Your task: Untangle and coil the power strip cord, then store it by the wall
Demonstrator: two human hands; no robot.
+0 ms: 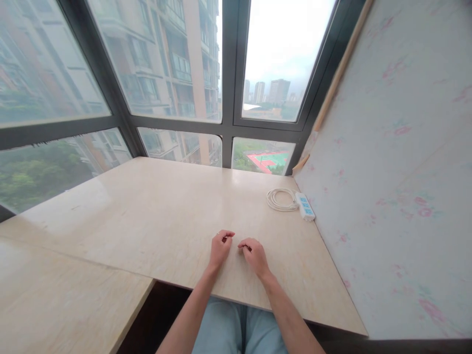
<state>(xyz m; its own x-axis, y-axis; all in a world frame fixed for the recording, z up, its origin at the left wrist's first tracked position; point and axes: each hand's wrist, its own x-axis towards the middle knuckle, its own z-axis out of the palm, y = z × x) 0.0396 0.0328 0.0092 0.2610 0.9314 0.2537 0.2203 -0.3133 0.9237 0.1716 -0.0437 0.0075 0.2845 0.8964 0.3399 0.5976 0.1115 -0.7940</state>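
Note:
My left hand [221, 246] rests on its side on the pale marbled countertop [177, 211], near its front edge. Its fingers are loosely curled in towards the thumb, and nothing shows in them. Just to the right, with a small gap between the two, my right hand [254, 253] lies curled the same way, also without a visible object. The nearest loose item is a white power strip [305, 206] with blue socket faces, farther back by the right wall. Its coiled white cable [282, 199] lies beside it.
Dark-framed windows [228, 88] border the counter at the back and left. On the right rises a wall with flowered wallpaper [398, 172], peeling at its edge. Another counter section [73, 295] extends at the lower left, beside a dark gap. My legs [221, 327] are below the front edge.

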